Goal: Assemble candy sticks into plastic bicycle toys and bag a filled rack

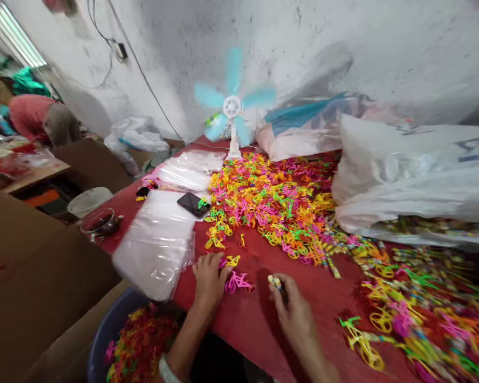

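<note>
On the red tabletop, my left hand (208,277) lies with its fingers apart, beside a pink toy bicycle (239,282) and a yellow toy bicycle (233,260). Its fingertips reach a small purple plastic piece (222,263), partly hidden by the hand. To the right, my right hand (295,308) is closed around a small bundle of patterned sticks (275,281), whose pale, yellow-flecked ends poke out past the fingers. Ahead of both hands spreads a large heap of colourful plastic toy bicycles (267,207). One small yellow and red piece (242,242) stands apart from the heap.
Clear plastic bags (155,239) lie at left with a phone (191,204) on them. Behind stands a spinning fan (232,107). A white sack (415,175) spills patterned sticks at right. A blue tub (93,348) of toys sits below. Another person (32,117) bends far left.
</note>
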`<act>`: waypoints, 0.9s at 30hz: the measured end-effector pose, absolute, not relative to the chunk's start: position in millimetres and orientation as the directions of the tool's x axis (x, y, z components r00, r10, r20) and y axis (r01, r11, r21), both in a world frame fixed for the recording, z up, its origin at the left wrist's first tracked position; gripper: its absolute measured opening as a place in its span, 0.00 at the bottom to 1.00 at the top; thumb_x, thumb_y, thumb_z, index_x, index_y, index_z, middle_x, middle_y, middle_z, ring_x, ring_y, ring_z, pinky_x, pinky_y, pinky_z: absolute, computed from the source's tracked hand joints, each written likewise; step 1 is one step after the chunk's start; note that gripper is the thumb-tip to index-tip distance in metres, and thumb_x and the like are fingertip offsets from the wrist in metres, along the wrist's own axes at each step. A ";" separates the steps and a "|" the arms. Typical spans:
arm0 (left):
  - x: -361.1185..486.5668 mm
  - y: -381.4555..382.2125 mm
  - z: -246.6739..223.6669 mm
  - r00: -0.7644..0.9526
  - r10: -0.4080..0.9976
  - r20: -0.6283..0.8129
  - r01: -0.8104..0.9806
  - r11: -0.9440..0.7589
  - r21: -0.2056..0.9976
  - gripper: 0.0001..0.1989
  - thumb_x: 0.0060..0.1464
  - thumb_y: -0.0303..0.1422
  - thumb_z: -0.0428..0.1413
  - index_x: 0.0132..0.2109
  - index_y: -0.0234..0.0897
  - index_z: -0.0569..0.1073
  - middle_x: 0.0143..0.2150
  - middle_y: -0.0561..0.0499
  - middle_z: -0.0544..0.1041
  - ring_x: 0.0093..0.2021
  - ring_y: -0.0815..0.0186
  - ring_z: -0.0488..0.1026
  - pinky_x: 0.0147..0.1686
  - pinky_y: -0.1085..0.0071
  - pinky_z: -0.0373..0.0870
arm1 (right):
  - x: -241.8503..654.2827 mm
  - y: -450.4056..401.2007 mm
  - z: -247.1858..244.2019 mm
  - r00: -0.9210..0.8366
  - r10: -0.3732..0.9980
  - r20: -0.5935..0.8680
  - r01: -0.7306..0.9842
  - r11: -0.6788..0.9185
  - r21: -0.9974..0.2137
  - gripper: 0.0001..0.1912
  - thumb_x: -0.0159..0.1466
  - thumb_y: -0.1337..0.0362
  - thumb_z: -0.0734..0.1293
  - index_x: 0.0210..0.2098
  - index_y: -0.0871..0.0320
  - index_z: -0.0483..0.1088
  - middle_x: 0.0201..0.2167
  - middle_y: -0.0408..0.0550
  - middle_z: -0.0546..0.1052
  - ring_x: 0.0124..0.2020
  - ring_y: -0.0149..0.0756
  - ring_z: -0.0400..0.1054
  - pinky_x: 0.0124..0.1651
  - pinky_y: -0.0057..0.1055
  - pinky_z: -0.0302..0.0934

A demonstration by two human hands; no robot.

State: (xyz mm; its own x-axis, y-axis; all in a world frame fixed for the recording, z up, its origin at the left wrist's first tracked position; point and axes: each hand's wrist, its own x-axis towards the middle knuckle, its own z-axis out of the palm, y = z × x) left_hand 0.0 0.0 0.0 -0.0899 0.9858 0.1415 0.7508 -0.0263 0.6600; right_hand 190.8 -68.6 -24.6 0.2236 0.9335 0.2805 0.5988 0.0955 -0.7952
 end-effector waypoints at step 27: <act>38.0 -33.1 42.0 0.124 0.856 -0.501 -0.572 0.475 0.669 0.21 0.38 0.42 0.69 0.36 0.32 0.78 0.33 0.48 0.78 0.35 0.67 0.74 0.38 0.73 0.69 | 175.2 -81.4 17.1 -0.018 0.949 -0.314 -0.248 -0.308 -0.918 0.22 0.56 0.45 0.69 0.35 0.57 0.66 0.17 0.33 0.62 0.15 0.24 0.52 0.18 0.22 0.47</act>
State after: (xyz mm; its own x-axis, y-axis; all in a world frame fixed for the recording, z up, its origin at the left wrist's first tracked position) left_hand 38.0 -33.1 42.0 0.1242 0.8564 -0.5012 -0.5717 0.4746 0.6693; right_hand 175.2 -81.4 17.1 -0.0175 0.9493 -0.3140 -0.2478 -0.3084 -0.9184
